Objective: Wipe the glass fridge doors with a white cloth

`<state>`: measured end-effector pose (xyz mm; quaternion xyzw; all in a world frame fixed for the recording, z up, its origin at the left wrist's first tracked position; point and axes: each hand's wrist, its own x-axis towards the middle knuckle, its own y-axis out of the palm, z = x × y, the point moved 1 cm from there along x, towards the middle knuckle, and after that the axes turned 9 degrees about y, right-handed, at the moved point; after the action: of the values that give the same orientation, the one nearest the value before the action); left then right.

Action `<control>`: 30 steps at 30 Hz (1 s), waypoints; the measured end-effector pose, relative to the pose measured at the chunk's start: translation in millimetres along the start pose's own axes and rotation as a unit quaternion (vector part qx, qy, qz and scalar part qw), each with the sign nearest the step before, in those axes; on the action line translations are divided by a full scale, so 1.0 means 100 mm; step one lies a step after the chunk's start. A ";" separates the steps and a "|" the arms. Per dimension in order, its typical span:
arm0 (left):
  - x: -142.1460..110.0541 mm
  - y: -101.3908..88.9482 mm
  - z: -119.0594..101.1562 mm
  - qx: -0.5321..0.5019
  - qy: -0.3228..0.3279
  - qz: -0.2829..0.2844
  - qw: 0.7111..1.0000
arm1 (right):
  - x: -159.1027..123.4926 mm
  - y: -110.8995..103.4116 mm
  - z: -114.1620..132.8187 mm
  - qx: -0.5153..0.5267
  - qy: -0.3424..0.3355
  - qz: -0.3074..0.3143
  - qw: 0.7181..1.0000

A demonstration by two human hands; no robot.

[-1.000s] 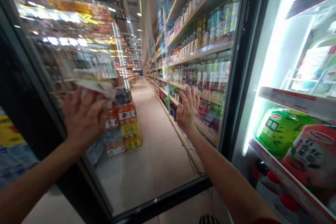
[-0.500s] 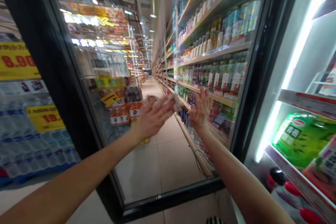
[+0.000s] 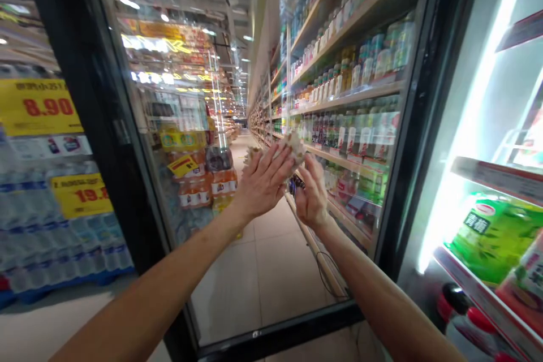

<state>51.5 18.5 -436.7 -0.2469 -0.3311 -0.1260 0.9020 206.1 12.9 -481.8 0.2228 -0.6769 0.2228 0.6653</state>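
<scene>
My left hand [image 3: 263,184] lies with its fingers stretched over a crumpled, light cloth [image 3: 292,141] with brownish patches, holding it against the glass door [image 3: 227,285]. The cloth sticks out past the fingertips and on the left side of the hand. Close on the right, my right hand [image 3: 313,195] is raised with fingers slightly bent and apart, near the cloth's lower right edge. Nothing shows in it. Whether its fingertips touch the glass or the cloth, I cannot tell.
A black door frame [image 3: 104,130] surrounds the glass. On the right is a lit cooler shelf [image 3: 466,288] with a green pack [image 3: 487,237] and red-capped bottles [image 3: 479,322]. Bottled water [image 3: 55,232] with yellow price signs [image 3: 42,106] stands left. Drink shelves show in the glass.
My left hand has moved right and slightly up with the cloth. My right hand has shifted a little left and down, so the hands are closer together. The view has shifted slightly.
</scene>
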 end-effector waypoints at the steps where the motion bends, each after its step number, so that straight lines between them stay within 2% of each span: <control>1: -0.06 -0.02 0.02 -0.031 0.008 -0.015 0.999 | 0.03 0.05 0.11 0.031 -0.011 0.016 0.999; 3: -0.23 -0.10 0.12 -0.092 0.030 -0.048 0.994 | 0.11 0.16 0.31 0.053 0.012 0.021 0.998; 5: -0.43 -0.19 0.25 -0.112 0.002 -0.094 0.989 | 0.18 0.30 0.50 0.007 0.058 0.014 0.998; 7: -0.61 -0.23 0.35 -0.074 -0.058 -0.123 0.988 | 0.22 0.43 0.64 -0.070 0.083 0.032 0.994; 10: -0.74 -0.21 0.37 0.001 -0.087 -0.103 0.991 | 0.18 0.49 0.62 -0.160 0.071 0.052 0.983; 12: -0.74 -0.18 0.34 0.028 -0.088 -0.083 0.992 | 0.05 0.34 0.38 -0.191 0.042 0.061 0.979; 14: -0.72 -0.16 0.33 0.045 -0.096 -0.077 0.991 | -0.13 0.03 -0.06 -0.217 0.046 0.056 0.973; 15: -0.70 -0.16 0.32 0.054 -0.101 -0.071 0.991 | -0.22 -0.15 -0.33 -0.233 0.075 0.029 0.969; 17: -0.67 -0.15 0.30 0.073 -0.114 -0.061 0.989 | -0.37 -0.45 -0.81 -0.257 0.195 -0.066 0.944; 18: -0.66 -0.13 0.27 0.080 -0.123 -0.057 0.988 | -0.42 -0.54 -0.96 -0.254 0.244 -0.117 0.929; 19: -0.64 -0.11 0.23 0.084 -0.135 -0.057 0.986 | -0.44 -0.56 -1.03 -0.244 0.267 -0.140 0.922; 20: -0.63 -0.08 0.18 0.086 -0.147 -0.061 0.984 | -0.45 -0.52 -1.00 -0.234 0.269 -0.154 0.921; 22: -0.60 0.00 0.03 0.076 -0.154 -0.067 0.983 | -0.44 -0.31 -0.69 -0.212 0.219 -0.133 0.943; 24: -0.57 0.08 -0.12 0.064 -0.138 -0.059 0.987 | -0.42 -0.04 -0.27 -0.178 0.117 -0.049 0.976; 26: -0.56 0.13 -0.22 0.059 -0.115 -0.044 0.991 | -0.41 0.11 -0.02 -0.166 0.031 0.041 0.985; 28: -0.57 0.16 -0.26 0.064 -0.110 -0.039 0.991 | -0.41 0.05 -0.10 -0.183 -0.007 0.078 0.980; 30: -0.58 0.17 -0.26 0.068 -0.111 -0.039 0.991 | -0.37 -0.19 -0.44 -0.223 0.031 0.040 0.974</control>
<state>28.6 22.6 -497.6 -0.1847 -0.4465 -0.1103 0.8685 253.1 24.5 -518.5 0.0346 -0.6967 0.1001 0.7095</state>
